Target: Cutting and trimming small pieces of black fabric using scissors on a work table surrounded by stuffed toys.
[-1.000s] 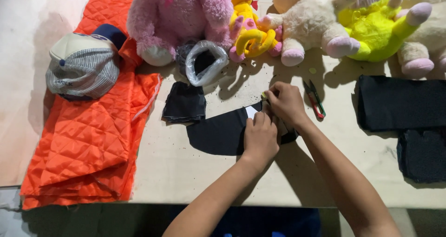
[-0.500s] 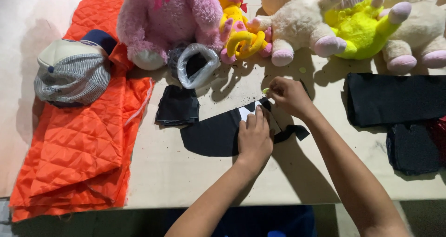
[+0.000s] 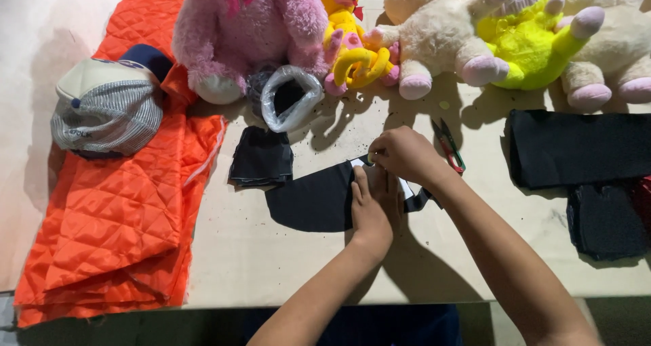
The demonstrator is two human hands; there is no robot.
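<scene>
Orange quilted fabric lies well to the left of the left hand, a striped grey cap resting on it; plush toys, among them a pink one and a yellow-clad one, line the table's far edge beyond both hands. Black curved fabric piece sits on the table under the left hand, which presses flat on it with fingers extended. Right hand, just beyond the left, pinches closed on the piece's upper edge beside a white tag; small red-handled snips lie just right of it.
</scene>
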